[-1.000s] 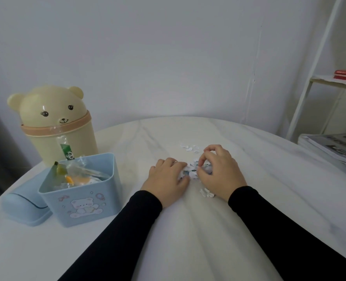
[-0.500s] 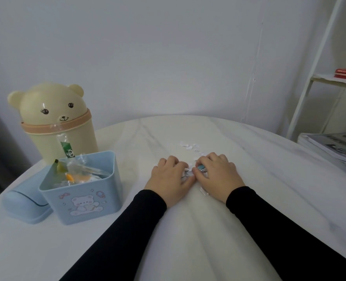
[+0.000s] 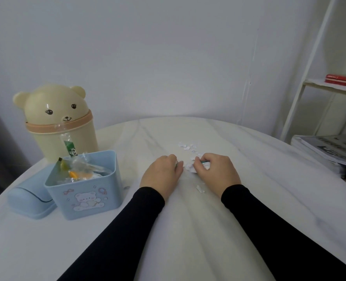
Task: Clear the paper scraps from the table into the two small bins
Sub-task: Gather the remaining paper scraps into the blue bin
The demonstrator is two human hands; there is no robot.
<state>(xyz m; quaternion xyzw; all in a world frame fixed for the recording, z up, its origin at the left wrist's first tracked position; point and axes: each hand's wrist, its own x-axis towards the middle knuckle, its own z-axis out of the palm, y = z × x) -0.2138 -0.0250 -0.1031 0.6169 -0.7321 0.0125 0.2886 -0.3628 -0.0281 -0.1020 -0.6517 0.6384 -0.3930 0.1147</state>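
My right hand (image 3: 216,171) is curled tight round a wad of white paper scraps (image 3: 190,167), a bit of teal showing between the fingers, knuckles up, wrist low on the table (image 3: 249,199). A moment ago both hands were pressed together over the pile; now they've drawn a little apart, so the gathering is paying off and there's a clump ready to lift. My left hand (image 3: 164,173) sits just beside it, fingers curled under, tips touching the near edge of the scraps; whether it holds any paper I cannot tell. Both black sleeves (image 3: 139,220) lie flat along the tabletop, forearms angled inward.

Beyond my fingertips a small scatter of loose scraps (image 3: 187,147) waits untouched, and a couple of stray bits (image 3: 200,188) lie by my right wrist. So I judge the clearing well short of done.

Off to my left the blue bin (image 3: 87,185) stands open, already stuffed with wrappers, its lid (image 3: 30,199) lying beside it. Behind it, the cream bear bin (image 3: 60,122) has its domed lid on, a wrapper hanging down its front
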